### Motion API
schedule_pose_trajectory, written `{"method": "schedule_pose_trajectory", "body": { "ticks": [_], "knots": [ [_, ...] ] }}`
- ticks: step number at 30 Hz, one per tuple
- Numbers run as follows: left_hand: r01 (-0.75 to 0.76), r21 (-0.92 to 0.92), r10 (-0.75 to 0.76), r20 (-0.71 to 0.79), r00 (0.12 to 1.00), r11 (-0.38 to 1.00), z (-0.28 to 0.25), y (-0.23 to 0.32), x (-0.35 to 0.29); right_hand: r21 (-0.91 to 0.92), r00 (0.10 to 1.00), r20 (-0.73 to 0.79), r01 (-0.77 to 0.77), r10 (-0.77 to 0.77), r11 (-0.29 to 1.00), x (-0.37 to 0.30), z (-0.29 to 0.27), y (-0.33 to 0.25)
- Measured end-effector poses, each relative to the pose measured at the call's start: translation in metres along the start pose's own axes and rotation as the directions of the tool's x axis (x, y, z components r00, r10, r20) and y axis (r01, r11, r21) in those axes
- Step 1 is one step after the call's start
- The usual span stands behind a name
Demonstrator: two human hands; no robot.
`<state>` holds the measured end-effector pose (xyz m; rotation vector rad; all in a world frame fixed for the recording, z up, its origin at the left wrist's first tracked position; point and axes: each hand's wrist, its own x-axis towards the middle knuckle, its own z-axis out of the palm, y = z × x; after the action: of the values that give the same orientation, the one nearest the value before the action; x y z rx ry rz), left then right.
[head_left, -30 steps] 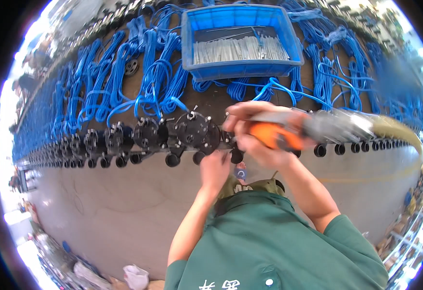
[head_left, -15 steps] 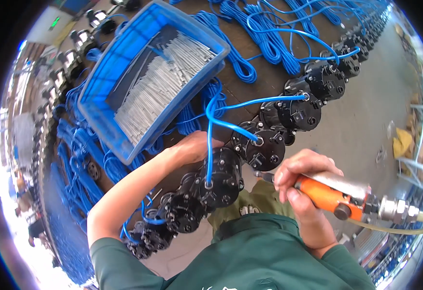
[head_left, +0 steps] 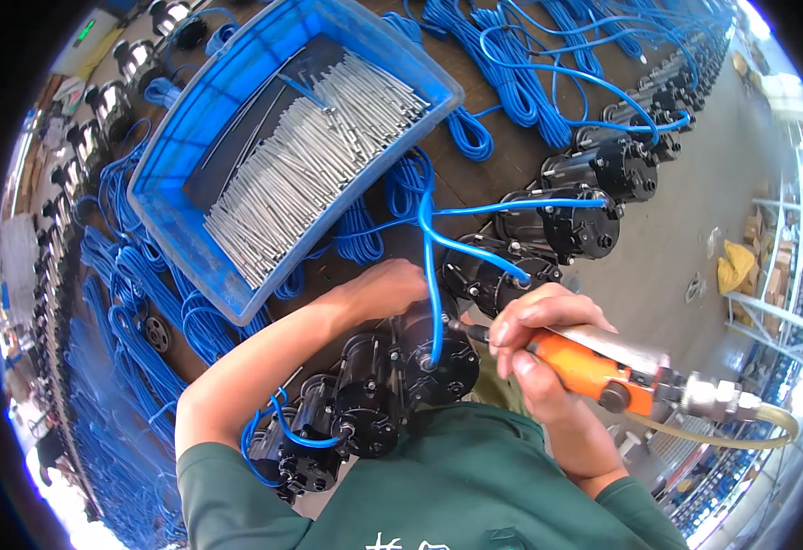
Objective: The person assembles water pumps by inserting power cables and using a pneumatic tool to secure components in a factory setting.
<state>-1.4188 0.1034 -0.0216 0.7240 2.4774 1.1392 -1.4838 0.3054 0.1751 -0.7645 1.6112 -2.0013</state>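
My right hand (head_left: 548, 344) is wrapped round an orange and silver air screwdriver (head_left: 594, 371). The driver's dark tip points left and lies at the upper edge of a black cylindrical motor (head_left: 443, 362); whether it touches a screw there cannot be made out. A blue cable (head_left: 435, 307) runs into the end cap of this motor. My left hand (head_left: 390, 288) is curled in at the motor's far end, its fingertips hidden. Another black motor (head_left: 502, 275) with a blue cable in its cap lies just beyond, partly behind my right hand.
A blue plastic crate (head_left: 254, 307) of long silver screws or rods (head_left: 300, 165) stands on the brown table to the left. Bundles of blue cable (head_left: 511, 73) lie around it. More black motors (head_left: 369, 394) line the table's near edge. A clear hose (head_left: 722, 442) trails from the driver.
My right hand has brought the screwdriver left, so its tip is now beside the nearer motor. My left hand stays at that motor's far end. The whole view has shifted slightly.
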Motion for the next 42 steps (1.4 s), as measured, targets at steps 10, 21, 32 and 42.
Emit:
{"method": "schedule_pose_trajectory", "body": {
  "ticks": [10, 21, 32, 42],
  "knots": [
    [0.030, 0.039, -0.031, 0.006, 1.000, 0.999, 0.009, -0.003, -0.001, -0.253, 0.980, 0.196, 0.064, -0.013, 0.965, 0.008, 0.022, 0.024],
    [0.223, -0.142, -0.254, -0.264, 0.931, 0.964, 0.051, 0.007, -0.087, -0.085, 0.990, 0.128, 0.068, -0.056, 0.994, 0.002, 0.035, 0.021],
    [0.099, -0.060, -0.114, -0.345, 0.932, 0.993, 0.071, 0.000, -0.094, -0.070, 0.912, 0.385, 0.186, -0.145, 0.980, -0.010, 0.082, -0.011],
    [0.112, 0.037, -0.090, -0.375, 0.922, 0.993, 0.078, -0.005, -0.090, -0.232, 0.862, 0.506, 0.098, 0.034, 0.968, -0.001, 0.086, 0.019]
  ]
}}
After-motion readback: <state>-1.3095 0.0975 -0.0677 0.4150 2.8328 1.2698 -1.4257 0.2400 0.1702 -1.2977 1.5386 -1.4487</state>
